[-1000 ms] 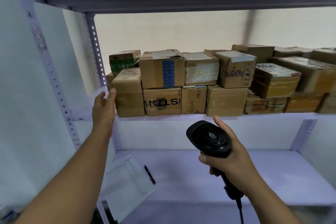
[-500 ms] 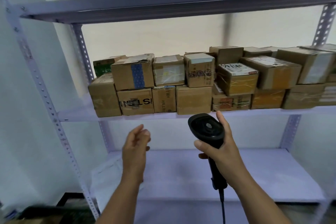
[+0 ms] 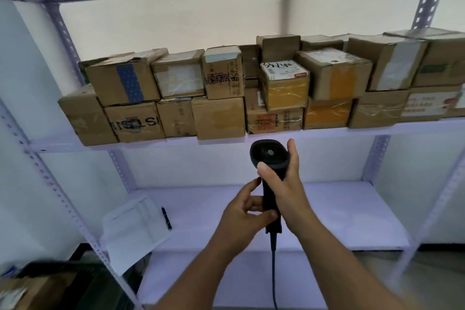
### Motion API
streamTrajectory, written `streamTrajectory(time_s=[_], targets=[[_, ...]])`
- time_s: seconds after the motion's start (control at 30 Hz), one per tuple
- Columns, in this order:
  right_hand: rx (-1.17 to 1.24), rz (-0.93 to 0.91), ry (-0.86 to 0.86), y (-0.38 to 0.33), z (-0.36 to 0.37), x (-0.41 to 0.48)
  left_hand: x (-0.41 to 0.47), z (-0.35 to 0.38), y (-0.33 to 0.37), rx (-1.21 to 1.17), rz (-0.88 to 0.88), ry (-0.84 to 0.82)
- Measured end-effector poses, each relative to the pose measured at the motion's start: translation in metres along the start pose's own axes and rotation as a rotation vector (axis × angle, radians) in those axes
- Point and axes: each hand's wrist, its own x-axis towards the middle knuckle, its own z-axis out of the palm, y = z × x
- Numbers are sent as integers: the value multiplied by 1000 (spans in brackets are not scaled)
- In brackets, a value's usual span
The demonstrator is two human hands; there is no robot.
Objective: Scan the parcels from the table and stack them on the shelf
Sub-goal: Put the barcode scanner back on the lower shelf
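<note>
A black handheld scanner (image 3: 269, 156) with a cable hanging from its grip is held upright in front of the shelf. My right hand (image 3: 289, 184) grips its neck and handle. My left hand (image 3: 241, 211) curls its fingers and thumb round the lower handle from the left. Several brown cardboard parcels (image 3: 219, 118) stand in two layers on the middle shelf board (image 3: 415, 124), filling most of its width. The leftmost parcel (image 3: 85, 118) sits near the board's left end.
A paper sheet (image 3: 133, 229) and a black pen (image 3: 166, 218) lie at the left of the lower shelf board (image 3: 352, 209). Perforated grey uprights (image 3: 65, 33) frame the rack. A cardboard box and a dark object (image 3: 63, 282) sit at the bottom left.
My left hand has come away from the leftmost parcel, dropped to the right and taken hold of the scanner's handle. The view has shifted so the shelf appears further left.
</note>
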Motion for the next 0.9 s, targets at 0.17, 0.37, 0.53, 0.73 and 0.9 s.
streamTrajectory(time_s=[0.17, 0.37, 0.53, 0.73, 0.9], targets=[[-56, 79, -127, 26, -20, 1, 3, 16, -18, 19, -37, 38], [-103, 248, -83, 85, -47, -11, 16, 10, -58, 7, -133, 97], [-131, 375, -87, 136, -47, -17, 35, 11, -100, -13, -173, 62], [-171, 432, -24, 199, -58, -15, 58, 31, -157, -42, -234, -13], [-262, 417, -14, 249, -67, -5, 84, 43, -208, -16, -245, -86]])
